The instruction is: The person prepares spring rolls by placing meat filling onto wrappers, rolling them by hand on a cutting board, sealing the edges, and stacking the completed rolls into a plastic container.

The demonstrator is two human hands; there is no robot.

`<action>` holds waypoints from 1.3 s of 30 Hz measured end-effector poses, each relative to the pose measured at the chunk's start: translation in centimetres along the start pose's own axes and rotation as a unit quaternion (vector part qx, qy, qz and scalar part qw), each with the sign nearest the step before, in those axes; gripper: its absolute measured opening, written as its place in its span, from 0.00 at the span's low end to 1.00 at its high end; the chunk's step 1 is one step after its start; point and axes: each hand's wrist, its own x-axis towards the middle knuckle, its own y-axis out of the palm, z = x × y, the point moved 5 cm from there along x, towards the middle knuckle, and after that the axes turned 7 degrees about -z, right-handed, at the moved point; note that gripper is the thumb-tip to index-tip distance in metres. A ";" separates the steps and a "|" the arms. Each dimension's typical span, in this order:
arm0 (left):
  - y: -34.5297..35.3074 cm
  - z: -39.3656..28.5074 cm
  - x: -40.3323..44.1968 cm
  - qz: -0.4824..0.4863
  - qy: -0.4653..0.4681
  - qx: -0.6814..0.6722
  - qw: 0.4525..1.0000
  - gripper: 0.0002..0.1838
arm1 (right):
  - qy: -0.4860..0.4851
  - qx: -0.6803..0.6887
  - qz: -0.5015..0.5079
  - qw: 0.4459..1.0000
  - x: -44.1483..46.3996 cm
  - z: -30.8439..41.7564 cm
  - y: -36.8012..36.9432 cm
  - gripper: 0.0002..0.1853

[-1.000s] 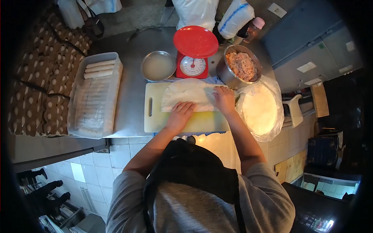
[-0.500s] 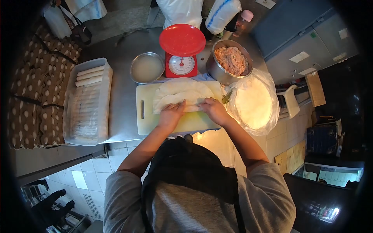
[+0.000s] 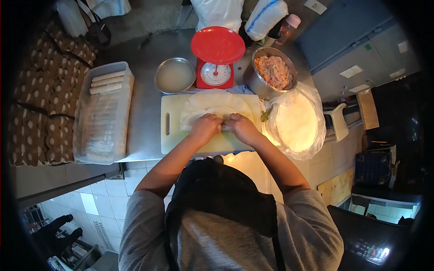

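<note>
A pale, thin round wrapper [image 3: 212, 100] lies on the white cutting board [image 3: 172, 142], its near edge folded over. My left hand [image 3: 206, 127] and my right hand [image 3: 240, 127] are close together at that folded edge, fingers curled and pinching it. Whatever lies inside the fold is hidden. To the right, a stack of round wrappers [image 3: 296, 119] rests in clear plastic. Behind it stands a metal pot with pinkish ground filling [image 3: 273, 72]. Several white rolls [image 3: 107, 82] lie in a plastic container [image 3: 128, 106] at the left.
Behind the board are a red scale [image 3: 216, 74] and a metal bowl of cloudy liquid [image 3: 175, 76]. Stacked egg trays [image 3: 49, 99] stand at the far left. White bags [image 3: 219, 13] and a pink-capped bottle [image 3: 289, 27] are at the back.
My right hand has come from the wrapper's right end towards the middle, beside my left hand. The near edge is now folded over, and both hands have closed on it.
</note>
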 end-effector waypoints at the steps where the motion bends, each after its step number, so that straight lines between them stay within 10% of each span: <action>1: 0.0 -0.1 -0.2 0.008 0.000 0.002 1.000 0.16 | 0.001 -0.006 -0.003 1.000 -0.2 0.0 0.1 0.14; 27: -4.3 2.7 -3.1 0.043 -0.014 0.012 0.999 0.14 | -0.014 0.031 0.021 0.999 3.6 4.0 2.5 0.18; 30: -4.4 5.5 -2.0 0.169 -0.171 -0.189 0.952 0.12 | -0.009 0.110 0.026 0.994 4.7 4.1 2.5 0.18; 39: -2.2 11.5 -0.5 0.099 -0.218 -0.327 0.914 0.11 | 0.031 0.136 -0.008 0.990 5.6 5.6 5.5 0.17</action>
